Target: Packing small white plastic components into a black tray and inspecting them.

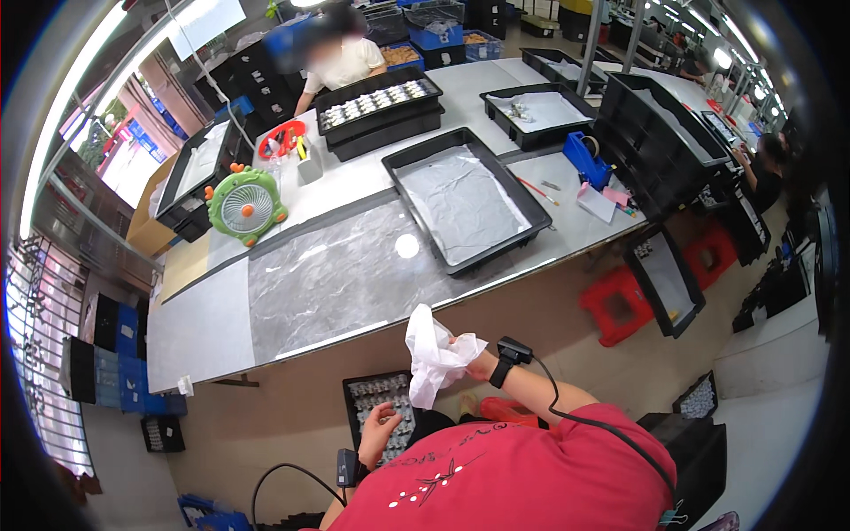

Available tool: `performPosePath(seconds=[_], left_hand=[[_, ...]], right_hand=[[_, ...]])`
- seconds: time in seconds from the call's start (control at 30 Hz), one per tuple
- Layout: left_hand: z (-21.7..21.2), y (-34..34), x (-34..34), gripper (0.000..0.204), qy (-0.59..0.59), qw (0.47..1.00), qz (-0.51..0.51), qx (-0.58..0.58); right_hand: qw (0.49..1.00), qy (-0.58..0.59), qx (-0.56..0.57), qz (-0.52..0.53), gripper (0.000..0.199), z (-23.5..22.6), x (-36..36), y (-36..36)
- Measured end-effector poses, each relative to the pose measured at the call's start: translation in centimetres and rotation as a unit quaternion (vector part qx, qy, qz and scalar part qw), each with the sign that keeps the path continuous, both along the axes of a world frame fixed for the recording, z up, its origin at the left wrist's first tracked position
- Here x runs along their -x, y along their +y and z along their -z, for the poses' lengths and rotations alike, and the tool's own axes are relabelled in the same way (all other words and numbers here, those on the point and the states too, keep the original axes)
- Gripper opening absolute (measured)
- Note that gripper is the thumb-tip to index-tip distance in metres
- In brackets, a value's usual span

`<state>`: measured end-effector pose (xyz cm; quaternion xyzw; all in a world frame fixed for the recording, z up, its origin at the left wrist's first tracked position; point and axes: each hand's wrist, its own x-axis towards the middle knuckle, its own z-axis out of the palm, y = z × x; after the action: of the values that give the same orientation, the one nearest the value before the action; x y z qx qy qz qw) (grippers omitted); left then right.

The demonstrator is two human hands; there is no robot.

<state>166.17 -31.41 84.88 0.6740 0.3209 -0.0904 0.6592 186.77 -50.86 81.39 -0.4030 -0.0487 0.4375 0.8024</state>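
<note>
White, crumpled, flimsy sheet (432,361) pinched in the right hand (479,363), left hand (379,432) loosely spread

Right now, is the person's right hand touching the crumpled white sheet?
Touching. The head view shows the right hand holding the crumpled white sheet, with its folds bunched against the fingers and no gap between them.
</note>
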Motion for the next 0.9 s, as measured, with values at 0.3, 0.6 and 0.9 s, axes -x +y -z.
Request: performPosePath(seconds=[0.3,0.6,0.9], left_hand=[[-0.3,-0.9,-10.0,0.044,-0.058,0.977,0.196,-0.067],[0.6,4.0,-21.4,0.04,-0.097,0.965,0.21,-0.121],[2.2,0.9,-33.0,0.041,-0.101,0.973,0.193,-0.078]], right_hand=[[0.984,-0.018,0.093,0.154,0.023,0.0,-8.3,-6.0],[0.843,-0.247,0.155,0.453,0.036,-8.5,-23.7,-14.4],[0.447,-0.517,0.541,0.49,0.045,-12.2,-39.0,-25.8]])
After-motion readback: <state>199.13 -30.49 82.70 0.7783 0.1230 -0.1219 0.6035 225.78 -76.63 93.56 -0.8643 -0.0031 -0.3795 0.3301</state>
